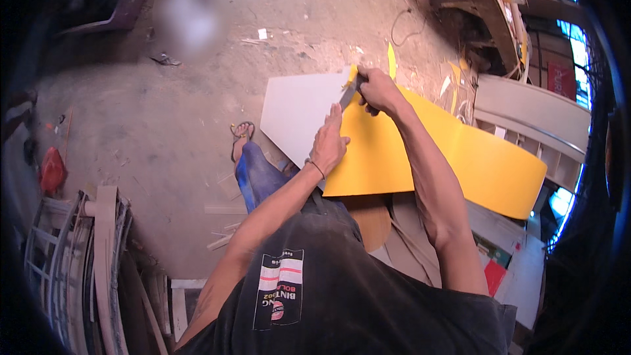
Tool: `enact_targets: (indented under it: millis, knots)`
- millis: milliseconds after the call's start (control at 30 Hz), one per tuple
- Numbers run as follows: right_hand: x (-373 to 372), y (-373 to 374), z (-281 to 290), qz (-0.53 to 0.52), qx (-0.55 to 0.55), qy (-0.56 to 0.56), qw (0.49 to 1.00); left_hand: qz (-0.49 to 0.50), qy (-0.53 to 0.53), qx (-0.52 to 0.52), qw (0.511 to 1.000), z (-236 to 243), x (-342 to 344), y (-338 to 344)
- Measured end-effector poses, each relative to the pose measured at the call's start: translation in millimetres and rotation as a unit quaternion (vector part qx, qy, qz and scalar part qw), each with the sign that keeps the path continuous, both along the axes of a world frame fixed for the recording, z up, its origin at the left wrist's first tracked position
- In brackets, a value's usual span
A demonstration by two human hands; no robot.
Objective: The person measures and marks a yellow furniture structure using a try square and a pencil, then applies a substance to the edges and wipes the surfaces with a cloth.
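Note:
A large yellow sheet (388, 158) lies over a pale grey board (302, 102), its right end curving round. My left hand (327, 144) rests flat where the yellow meets the pale surface, fingers straight and pointing away from me, with a dark band at the wrist. At the far edge of the board my right hand (380, 91) is closed, fingers bent around something dark that I cannot make out. Beside it, a narrow grey strip (350, 94) runs toward my left fingertips, and a small yellow flap (353, 73) stands at its far end.
Yellow offcuts (392, 60) and scraps litter the floor beyond the board. Framed panels and boards (105, 256) lean at the lower left, near a red bag (52, 169). A pale curved shelf unit (532, 118) stands at right. My sandalled foot (242, 135) is left of the board.

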State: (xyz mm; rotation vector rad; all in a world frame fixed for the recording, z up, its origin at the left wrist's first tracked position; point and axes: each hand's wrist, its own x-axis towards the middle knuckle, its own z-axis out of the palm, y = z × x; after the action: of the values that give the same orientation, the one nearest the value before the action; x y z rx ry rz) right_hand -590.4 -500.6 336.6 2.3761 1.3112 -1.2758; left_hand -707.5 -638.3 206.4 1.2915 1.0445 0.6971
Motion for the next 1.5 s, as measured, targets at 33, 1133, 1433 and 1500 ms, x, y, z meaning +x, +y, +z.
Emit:
enact_targets:
  millis: [33, 1133, 1433, 1500]
  knots:
    - [-1.4, 2.5, -0.4, 0.002, -0.017, 0.001, 1.000, -0.005, 0.013, -0.006, 1.000, 1.2, -1.5, 1.5]
    - [13.7, 42.1, -6.6, 0.107, -0.055, -0.022, 0.993, -0.042, 0.066, -0.030, 0.996, 8.4, 12.9, 33.2]
    - [50.2, -34.3, 134.7, -0.070, 0.057, 0.172, 0.981, 0.157, -0.067, -0.068, 0.983, 5.4, -25.7, 73.3]
    - [82.7, -81.6, 170.8, -0.141, 0.077, 0.176, 0.971, 0.083, -0.051, -0.051, 0.994, -3.9, -5.1, 90.9]
